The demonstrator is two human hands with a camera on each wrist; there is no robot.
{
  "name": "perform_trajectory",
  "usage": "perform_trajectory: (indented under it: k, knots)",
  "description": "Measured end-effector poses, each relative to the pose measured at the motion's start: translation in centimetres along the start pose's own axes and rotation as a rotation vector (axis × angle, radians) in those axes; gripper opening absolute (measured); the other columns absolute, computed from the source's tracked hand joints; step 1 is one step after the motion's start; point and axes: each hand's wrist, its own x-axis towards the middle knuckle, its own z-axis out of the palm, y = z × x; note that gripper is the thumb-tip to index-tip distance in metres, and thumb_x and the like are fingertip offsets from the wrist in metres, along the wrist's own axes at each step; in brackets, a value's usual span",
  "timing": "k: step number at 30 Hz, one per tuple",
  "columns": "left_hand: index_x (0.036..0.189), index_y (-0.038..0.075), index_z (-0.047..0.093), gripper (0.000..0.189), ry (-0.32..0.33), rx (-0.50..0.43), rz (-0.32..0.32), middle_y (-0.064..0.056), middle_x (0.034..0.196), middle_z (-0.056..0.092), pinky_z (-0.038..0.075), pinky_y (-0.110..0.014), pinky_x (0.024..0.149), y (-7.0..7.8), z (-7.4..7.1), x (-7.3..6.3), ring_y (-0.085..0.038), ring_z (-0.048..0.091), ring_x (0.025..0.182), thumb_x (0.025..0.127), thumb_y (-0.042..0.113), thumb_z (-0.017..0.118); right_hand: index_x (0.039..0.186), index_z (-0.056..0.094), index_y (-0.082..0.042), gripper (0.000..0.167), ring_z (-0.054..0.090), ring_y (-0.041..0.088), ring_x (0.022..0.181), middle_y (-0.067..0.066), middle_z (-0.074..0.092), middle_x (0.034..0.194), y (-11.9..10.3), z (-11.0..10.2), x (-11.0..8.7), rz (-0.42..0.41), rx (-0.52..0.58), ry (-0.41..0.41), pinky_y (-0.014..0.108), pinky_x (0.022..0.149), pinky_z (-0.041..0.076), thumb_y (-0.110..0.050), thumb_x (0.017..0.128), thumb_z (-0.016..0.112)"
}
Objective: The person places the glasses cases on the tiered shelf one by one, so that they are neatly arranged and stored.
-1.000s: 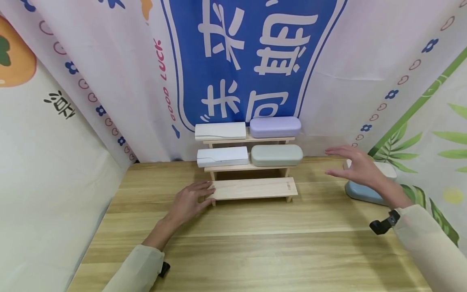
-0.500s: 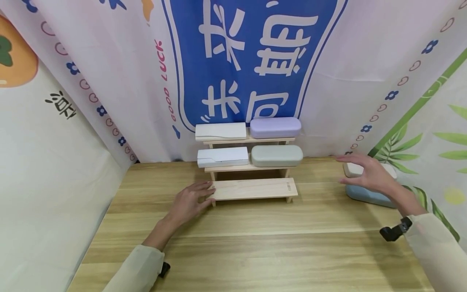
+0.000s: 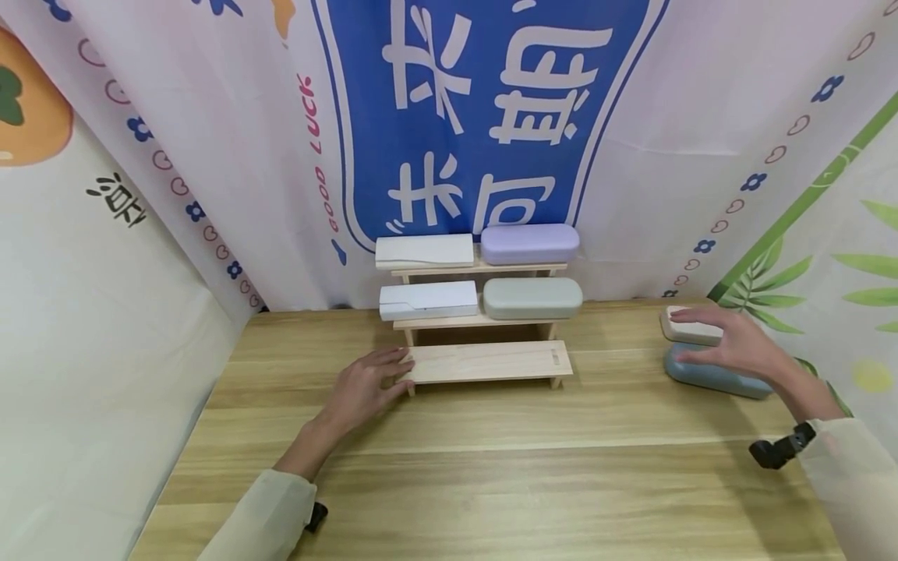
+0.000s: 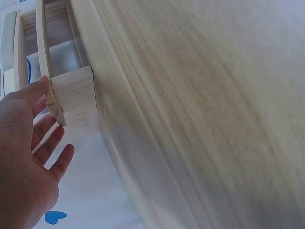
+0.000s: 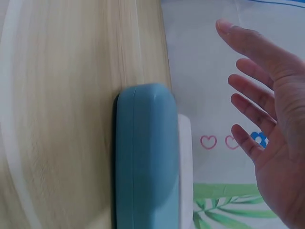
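A three-tier wooden display stand stands at the back of the table. My left hand grips the left end of its lowest tier, thumb at the front edge and fingertips at the back. In the left wrist view, the thumb of my left hand touches that wooden board. At the right, my right hand hovers with fingers spread over a white glasses case and a blue glasses case. The right wrist view shows a gap between my right hand and the blue case.
On the top tier lie a white case and a purple glasses case. The middle tier bears another white case and a grey-green case. Printed curtains hang behind the wooden table.
My right hand has moved to the right and slightly down, from beside the two cases to above them. My left hand stays at the stand's end, and the cases have not moved.
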Motion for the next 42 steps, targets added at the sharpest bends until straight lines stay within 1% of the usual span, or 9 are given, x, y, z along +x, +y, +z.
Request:
perform_trajectory:
  k: [9, 13, 19, 24, 27, 32, 35, 39, 42]
  knots:
    - [0.122, 0.005, 0.079, 0.036, 0.001, 0.001, 0.0, -0.017, 0.138, 0.069, 0.057, -0.052, 0.104, 0.0, 0.0, 0.0, -0.036, 0.066, 0.129, 0.091, 0.022, 0.086, 0.132, 0.073, -0.013, 0.072, 0.037, -0.024, 0.119, 0.013, 0.073, 0.133, 2.1, -0.4, -1.6, -0.005, -0.021, 0.021, -0.001, 0.092, 0.028, -0.031, 0.069, 0.101]
    - [0.121, 0.005, 0.079, 0.036, 0.013, -0.01, 0.009, -0.019, 0.137, 0.069, 0.057, -0.052, 0.104, 0.0, 0.0, -0.1, -0.037, 0.066, 0.129, 0.09, 0.021, 0.086, 0.134, 0.072, -0.014, 0.072, 0.042, -0.016, 0.121, 0.015, 0.07, 0.136, 2.6, -0.7, -2.2, 0.046, -0.018, -0.014, 0.012, 0.094, 0.038, -0.034, 0.07, 0.101]
    - [0.121, 0.004, 0.079, 0.036, 0.019, -0.017, 0.016, -0.019, 0.136, 0.069, 0.057, -0.052, 0.104, -0.1, 0.1, -0.1, -0.037, 0.067, 0.128, 0.09, 0.02, 0.087, 0.136, 0.069, -0.01, 0.074, 0.052, 0.019, 0.13, 0.023, 0.066, 0.14, 3.4, -1.1, -3.1, 0.1, 0.016, -0.06, 0.063, 0.098, 0.047, -0.031, 0.072, 0.1]
    - [0.122, 0.005, 0.078, 0.036, 0.011, -0.014, 0.004, -0.018, 0.137, 0.069, 0.057, -0.053, 0.104, -0.1, 0.1, 0.0, -0.037, 0.066, 0.129, 0.091, 0.021, 0.086, 0.135, 0.068, -0.006, 0.074, 0.051, 0.044, 0.127, 0.028, 0.065, 0.139, 4.0, -1.4, -3.7, 0.125, 0.016, -0.08, 0.071, 0.096, 0.045, -0.029, 0.072, 0.1]
    - [0.122, 0.005, 0.078, 0.036, 0.006, -0.01, -0.002, -0.017, 0.138, 0.069, 0.058, -0.053, 0.103, -0.2, 0.1, 0.0, -0.037, 0.066, 0.129, 0.091, 0.02, 0.086, 0.135, 0.069, -0.007, 0.073, 0.053, 0.016, 0.128, 0.023, 0.067, 0.138, 4.6, -1.5, -4.1, 0.142, 0.013, -0.08, 0.068, 0.096, 0.046, -0.03, 0.072, 0.1]
    - [0.123, 0.005, 0.078, 0.036, 0.003, -0.006, -0.004, -0.017, 0.138, 0.069, 0.058, -0.052, 0.102, -0.4, 0.2, -0.1, -0.037, 0.067, 0.128, 0.091, 0.02, 0.086, 0.134, 0.071, -0.012, 0.072, 0.036, -0.022, 0.116, 0.004, 0.072, 0.132, 5.4, -1.5, -4.8, 0.139, 0.0, -0.062, 0.033, 0.095, 0.047, -0.031, 0.072, 0.1]
    - [0.123, 0.006, 0.079, 0.036, 0.004, -0.009, -0.003, -0.017, 0.138, 0.069, 0.058, -0.052, 0.103, -0.4, 0.2, -0.1, -0.037, 0.067, 0.128, 0.091, 0.021, 0.086, 0.134, 0.071, -0.01, 0.073, 0.051, -0.006, 0.119, 0.011, 0.072, 0.132, 5.8, -1.4, -5.2, 0.137, -0.026, -0.055, 0.027, 0.091, 0.045, -0.03, 0.07, 0.101]
    - [0.123, 0.007, 0.078, 0.036, 0.0, -0.01, -0.007, -0.016, 0.138, 0.069, 0.058, -0.051, 0.103, -0.4, 0.2, -0.1, -0.036, 0.067, 0.128, 0.091, 0.021, 0.086, 0.137, 0.066, -0.001, 0.078, 0.055, 0.049, 0.125, 0.034, 0.063, 0.138, 6.2, -1.4, -5.6, 0.166, -0.009, -0.093, 0.063, 0.097, 0.048, -0.028, 0.072, 0.1]
    - [0.123, 0.007, 0.078, 0.036, -0.005, -0.009, -0.011, -0.016, 0.138, 0.069, 0.058, -0.051, 0.103, -0.4, 0.2, -0.1, -0.036, 0.067, 0.128, 0.091, 0.021, 0.087, 0.139, 0.063, 0.003, 0.081, 0.045, 0.067, 0.126, 0.042, 0.053, 0.143, 6.6, -1.3, -5.8, 0.201, 0.006, -0.137, 0.081, 0.094, 0.04, -0.03, 0.074, 0.098]
